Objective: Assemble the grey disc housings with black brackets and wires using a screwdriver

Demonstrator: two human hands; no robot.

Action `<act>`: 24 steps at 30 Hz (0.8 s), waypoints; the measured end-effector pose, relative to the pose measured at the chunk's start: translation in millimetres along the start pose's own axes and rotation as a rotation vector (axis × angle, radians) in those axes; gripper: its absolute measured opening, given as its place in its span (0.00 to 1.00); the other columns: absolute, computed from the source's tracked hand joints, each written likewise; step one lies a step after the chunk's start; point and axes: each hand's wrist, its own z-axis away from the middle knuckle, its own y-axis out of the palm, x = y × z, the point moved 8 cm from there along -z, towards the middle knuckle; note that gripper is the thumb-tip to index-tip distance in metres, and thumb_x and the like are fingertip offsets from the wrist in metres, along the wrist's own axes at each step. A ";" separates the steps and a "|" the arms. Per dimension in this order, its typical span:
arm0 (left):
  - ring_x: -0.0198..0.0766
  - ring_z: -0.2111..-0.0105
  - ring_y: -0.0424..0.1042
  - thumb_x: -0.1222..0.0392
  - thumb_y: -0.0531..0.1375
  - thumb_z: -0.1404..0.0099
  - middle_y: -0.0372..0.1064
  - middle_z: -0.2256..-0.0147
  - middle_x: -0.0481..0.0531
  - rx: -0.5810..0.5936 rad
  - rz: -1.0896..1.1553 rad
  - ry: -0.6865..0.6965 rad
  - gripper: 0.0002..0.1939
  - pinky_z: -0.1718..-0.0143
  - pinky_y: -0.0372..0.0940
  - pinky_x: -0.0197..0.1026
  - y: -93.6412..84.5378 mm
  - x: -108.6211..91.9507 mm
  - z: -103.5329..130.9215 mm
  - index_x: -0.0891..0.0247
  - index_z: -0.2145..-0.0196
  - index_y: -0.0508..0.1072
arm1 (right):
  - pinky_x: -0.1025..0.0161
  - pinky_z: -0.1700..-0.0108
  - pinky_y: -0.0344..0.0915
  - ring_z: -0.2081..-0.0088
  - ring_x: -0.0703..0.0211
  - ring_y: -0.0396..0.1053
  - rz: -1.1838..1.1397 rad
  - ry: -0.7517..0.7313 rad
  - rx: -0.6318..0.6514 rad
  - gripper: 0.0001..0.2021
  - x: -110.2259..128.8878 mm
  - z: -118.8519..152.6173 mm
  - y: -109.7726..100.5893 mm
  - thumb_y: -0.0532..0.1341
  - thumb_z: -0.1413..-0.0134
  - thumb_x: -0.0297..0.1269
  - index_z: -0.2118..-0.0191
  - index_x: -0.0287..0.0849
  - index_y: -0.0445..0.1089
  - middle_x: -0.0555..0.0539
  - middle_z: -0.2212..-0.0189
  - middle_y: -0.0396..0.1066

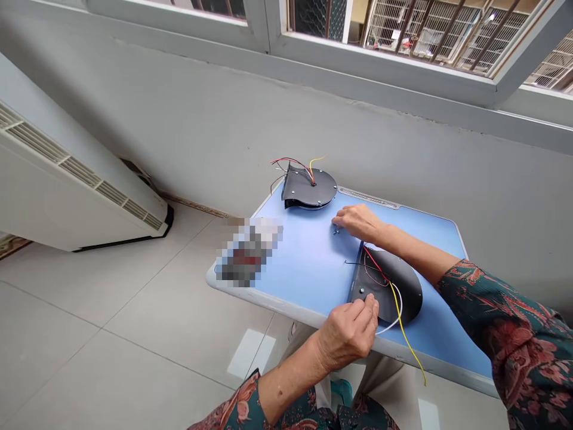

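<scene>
A black blower casing (405, 280) with a rounded end lies on the blue table near me. Red, black, white and yellow wires come out of its middle. My left hand (353, 328) is closed in a pinch at the casing's near edge, beside a screw (362, 290) on its face. What those fingers hold is hidden. My right hand (358, 221) reaches past the casing, its fingertips drawn together just above small screws (336, 231) on the tabletop. Whether it holds one cannot be made out.
A second black blower casing (311, 188) with loose wires lies at the table's far edge. A blurred-out item (246, 254) is on the left of the blue folding table (295, 269). Behind stand a grey wall (201, 119) and a window; a white appliance (76, 179) is at left.
</scene>
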 end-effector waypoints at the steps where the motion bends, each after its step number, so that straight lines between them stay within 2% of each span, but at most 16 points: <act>1: 0.37 0.72 0.72 0.71 0.56 0.31 0.79 0.59 0.70 0.011 -0.011 0.006 0.10 0.78 0.65 0.37 0.9 -0.7 0.5 0.77 0.58 0.77 | 0.60 0.69 0.43 0.63 0.57 0.67 0.000 -0.012 0.010 0.12 1.1 -2.6 3.5 0.57 0.42 0.21 0.65 0.38 0.77 0.41 0.66 0.78; 6: 0.37 0.73 0.71 0.72 0.53 0.30 0.79 0.59 0.71 0.003 0.014 -0.003 0.12 0.79 0.64 0.37 -3.6 0.9 -0.4 0.78 0.57 0.77 | 0.59 0.68 0.45 0.67 0.58 0.65 -0.074 0.043 -0.012 0.12 -4.8 -3.0 7.3 0.57 0.50 0.18 0.69 0.37 0.76 0.42 0.70 0.76; 9: 0.39 0.73 0.71 0.73 0.53 0.30 0.79 0.59 0.72 0.014 0.046 -0.010 0.13 0.78 0.64 0.39 -5.6 2.5 -2.1 0.80 0.56 0.76 | 0.61 0.68 0.50 0.69 0.60 0.65 -0.199 0.189 -0.101 0.12 -26.9 9.8 2.2 0.56 0.46 0.24 0.64 0.38 0.78 0.44 0.69 0.76; 11: 0.39 0.72 0.71 0.73 0.53 0.30 0.80 0.59 0.72 0.027 0.051 -0.005 0.13 0.77 0.65 0.39 -5.8 2.4 -2.4 0.79 0.55 0.77 | 0.62 0.69 0.54 0.71 0.62 0.65 -0.515 0.383 -0.213 0.11 -50.8 33.4 1.2 0.58 0.44 0.32 0.62 0.38 0.79 0.45 0.70 0.75; 14: 0.38 0.71 0.71 0.72 0.54 0.29 0.79 0.57 0.72 0.041 0.038 0.002 0.12 0.75 0.65 0.38 -5.9 1.8 -1.4 0.78 0.55 0.77 | 0.63 0.73 0.53 0.75 0.64 0.61 -1.096 0.683 -0.350 0.12 -75.4 86.7 17.9 0.66 0.55 0.42 0.67 0.39 0.79 0.49 0.75 0.71; 16: 0.38 0.70 0.72 0.72 0.54 0.29 0.79 0.55 0.72 0.053 0.039 0.000 0.13 0.75 0.65 0.38 -6.0 2.1 -0.3 0.77 0.55 0.78 | 0.64 0.73 0.53 0.76 0.66 0.58 -1.263 0.779 -0.351 0.14 -75.3 119.0 29.9 0.69 0.61 0.45 0.70 0.40 0.78 0.50 0.77 0.70; 19: 0.39 0.68 0.73 0.73 0.50 0.29 0.78 0.52 0.73 0.093 0.070 -0.007 0.16 0.73 0.67 0.39 -5.4 3.2 0.6 0.78 0.53 0.77 | 0.63 0.71 0.55 0.75 0.65 0.60 -1.337 0.798 -0.295 0.13 -64.2 149.2 41.2 0.71 0.62 0.45 0.72 0.40 0.78 0.51 0.77 0.71; 21: 0.40 0.67 0.74 0.74 0.48 0.29 0.77 0.51 0.73 0.119 0.103 -0.010 0.19 0.73 0.67 0.40 -5.3 3.7 0.7 0.79 0.52 0.77 | 0.63 0.69 0.58 0.74 0.64 0.63 -1.332 0.776 -0.249 0.10 -55.2 156.0 45.1 0.70 0.59 0.43 0.72 0.41 0.79 0.51 0.77 0.72; 24: 0.41 0.67 0.74 0.74 0.45 0.29 0.77 0.51 0.73 0.140 0.144 -0.016 0.21 0.74 0.67 0.40 -6.2 4.2 1.0 0.81 0.51 0.77 | 0.63 0.67 0.62 0.72 0.62 0.67 -1.285 0.739 -0.182 0.06 -43.2 151.7 47.1 0.68 0.55 0.38 0.71 0.42 0.80 0.50 0.76 0.76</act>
